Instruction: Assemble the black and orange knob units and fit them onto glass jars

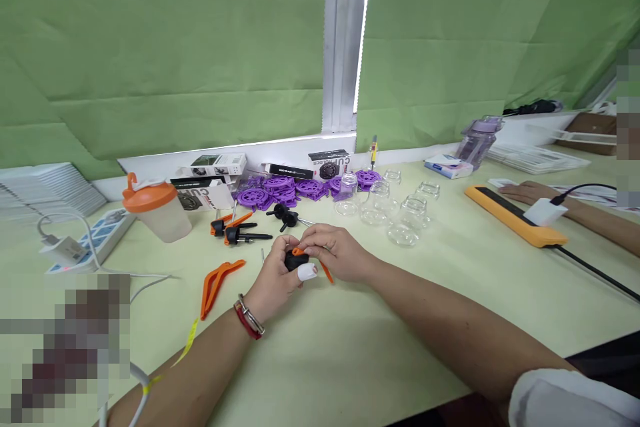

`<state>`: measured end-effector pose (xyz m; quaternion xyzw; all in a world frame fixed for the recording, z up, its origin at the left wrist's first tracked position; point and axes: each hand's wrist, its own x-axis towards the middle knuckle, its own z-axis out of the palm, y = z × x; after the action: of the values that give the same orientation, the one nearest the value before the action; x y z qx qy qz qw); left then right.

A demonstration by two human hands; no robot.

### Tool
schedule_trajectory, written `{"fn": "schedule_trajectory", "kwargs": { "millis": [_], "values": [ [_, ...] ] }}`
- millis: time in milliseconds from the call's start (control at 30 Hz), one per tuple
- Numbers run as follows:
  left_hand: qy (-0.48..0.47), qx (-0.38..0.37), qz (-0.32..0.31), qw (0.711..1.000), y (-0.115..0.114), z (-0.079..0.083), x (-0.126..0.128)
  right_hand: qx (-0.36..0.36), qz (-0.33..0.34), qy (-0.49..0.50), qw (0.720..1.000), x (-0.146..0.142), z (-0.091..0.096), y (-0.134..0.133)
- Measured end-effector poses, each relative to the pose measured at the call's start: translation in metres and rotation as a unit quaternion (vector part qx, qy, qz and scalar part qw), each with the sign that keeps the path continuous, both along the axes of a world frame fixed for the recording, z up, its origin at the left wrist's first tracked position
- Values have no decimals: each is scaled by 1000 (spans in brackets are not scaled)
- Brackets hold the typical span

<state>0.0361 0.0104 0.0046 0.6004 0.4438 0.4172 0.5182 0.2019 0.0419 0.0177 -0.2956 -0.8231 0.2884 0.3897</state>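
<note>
My left hand (279, 275) is closed round a small black plastic part (296, 260), its thumb wrapped in something white. My right hand (336, 250) pinches an orange plastic piece (327, 272) against that part; fingers hide where the two meet. Left of my hands lie loose orange arm-like pieces (214, 285). Beyond them are black parts with orange arms (240, 235) and more black knob-like parts (285, 215) with thin metal rods. Purple wheel-shaped pieces (280, 188) are heaped farther back.
Several clear glass jars (404, 230) stand to the right. Cup holder boxes (205, 193) line the back, near an orange-lidded shaker bottle (163, 213). Power strips lie left (106, 237) and right (515, 217), with cables. Another person's hand (525, 192) rests at far right.
</note>
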Motion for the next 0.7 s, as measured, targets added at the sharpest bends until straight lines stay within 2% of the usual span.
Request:
{"fn": "schedule_trajectory", "kwargs": {
  "millis": [200,300,533,600,700],
  "values": [
    [4,55,1,998,3,-1,-4,50,-1,-20,999,0,-4,0],
    [5,51,-10,999,4,-2,-7,51,-26,-8,998,-2,-3,0],
    [-39,19,15,999,4,-2,-6,87,-12,-36,996,0,-2,-2],
    [-63,19,42,997,7,-3,-7,124,-46,-31,991,2,-5,1],
    [-105,30,88,990,15,-4,-12,175,-153,-4,973,7,-12,8]
  ]
}}
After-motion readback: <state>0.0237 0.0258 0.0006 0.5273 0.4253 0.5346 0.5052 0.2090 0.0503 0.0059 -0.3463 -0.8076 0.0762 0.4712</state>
